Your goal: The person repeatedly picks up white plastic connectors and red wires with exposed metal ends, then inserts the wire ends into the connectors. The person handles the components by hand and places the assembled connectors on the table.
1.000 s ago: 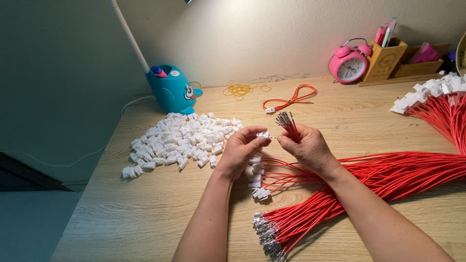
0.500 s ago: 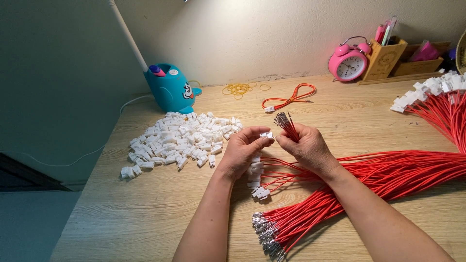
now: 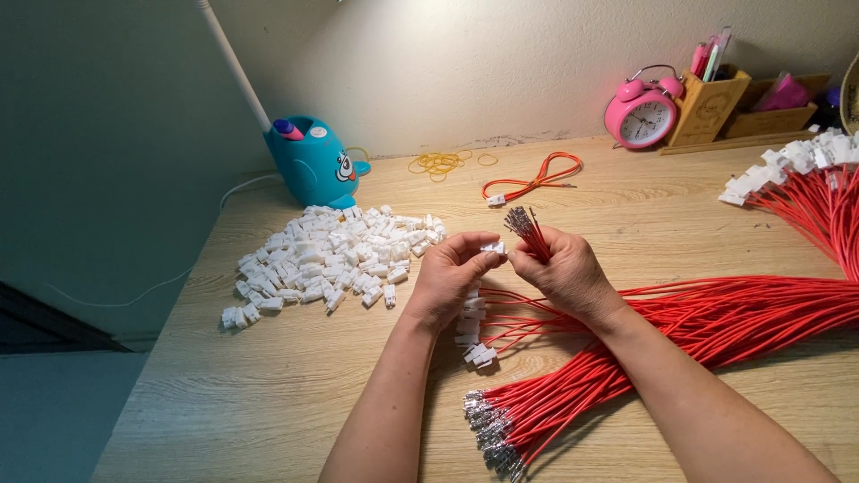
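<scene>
My left hand pinches a small white plastic connector at its fingertips above the wooden desk. My right hand grips a bunch of red wires whose metal tips stick up, close against the connector. Beneath the hands lie several finished wires with white connectors. A large bundle of red wires runs from the right to metal terminals near the front edge. A heap of loose white connectors lies to the left.
A teal lamp base stands at the back left. Yellow rubber bands and one looped red wire lie behind. A pink alarm clock and wooden pen holder stand at the back right, near more connector-fitted wires.
Both hands stay nearly in place; the fingers shift slightly around the connector and the wire tips.
</scene>
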